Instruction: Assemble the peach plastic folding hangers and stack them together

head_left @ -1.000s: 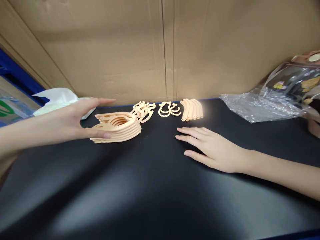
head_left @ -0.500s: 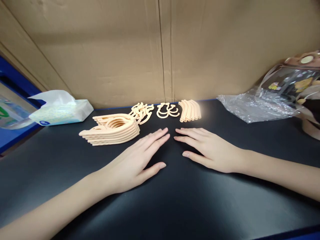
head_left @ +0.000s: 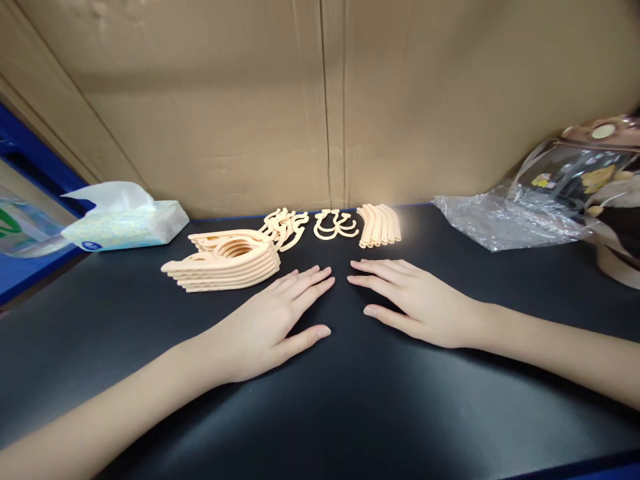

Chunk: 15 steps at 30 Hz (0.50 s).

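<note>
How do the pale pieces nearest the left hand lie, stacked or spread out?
Stacked: the pale pieces lie one atop another, their curved edges showing as layers beside the left hand.

Hook pile (head_left: 285, 225) partly hidden behind hanger stack (head_left: 227, 271); bag (head_left: 575, 160) cropped right.

A tissue box (head_left: 125, 228) sits at ten o'clock on the surface (head_left: 340, 413), a white sheet (head_left: 113, 193) poking out. Cardboard (head_left: 215, 107) stands at twelve o'clock. Crumpled clear plastic (head_left: 493, 223) lies at two o'clock, beside a see-through bag (head_left: 567, 170).
</note>
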Available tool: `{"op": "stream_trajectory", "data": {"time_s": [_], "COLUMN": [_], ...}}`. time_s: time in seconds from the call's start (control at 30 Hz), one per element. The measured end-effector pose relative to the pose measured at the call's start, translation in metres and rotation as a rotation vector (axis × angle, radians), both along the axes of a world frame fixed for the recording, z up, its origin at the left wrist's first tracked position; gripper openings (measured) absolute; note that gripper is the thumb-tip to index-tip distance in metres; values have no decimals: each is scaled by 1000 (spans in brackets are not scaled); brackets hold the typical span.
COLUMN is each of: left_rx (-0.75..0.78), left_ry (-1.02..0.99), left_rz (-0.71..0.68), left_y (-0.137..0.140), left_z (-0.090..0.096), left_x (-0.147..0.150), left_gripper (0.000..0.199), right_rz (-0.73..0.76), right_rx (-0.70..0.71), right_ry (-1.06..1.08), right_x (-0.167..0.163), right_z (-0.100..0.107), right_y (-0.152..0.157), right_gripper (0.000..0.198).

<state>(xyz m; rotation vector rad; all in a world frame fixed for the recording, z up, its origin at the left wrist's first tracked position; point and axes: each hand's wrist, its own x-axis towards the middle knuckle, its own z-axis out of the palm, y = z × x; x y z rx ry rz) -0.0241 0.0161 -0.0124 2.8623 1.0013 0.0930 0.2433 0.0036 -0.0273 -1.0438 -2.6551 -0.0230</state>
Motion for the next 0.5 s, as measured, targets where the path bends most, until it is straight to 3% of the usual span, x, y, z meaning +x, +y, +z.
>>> {"op": "stream_trajectory", "data": {"time_s": [0.17,0.27,0.5], "left_rx": [-5,-13,-18], "left_ry": [-15,-7,-6], "left_rz": [-3,11,9], "left_y": [-1,-2,-2], "left_z": [2,2,2], "left_x": [0,-1,-2], "left_gripper": [60,60,60], "right_rz": [-52,-178,-313], "right_rx": [-60,90,174], "right_ry": [162,260,64], "right_x": [6,18,47], "right_z": [11,19,18], "right_y": [10,25,57], "right_gripper": [39,30,35]}}
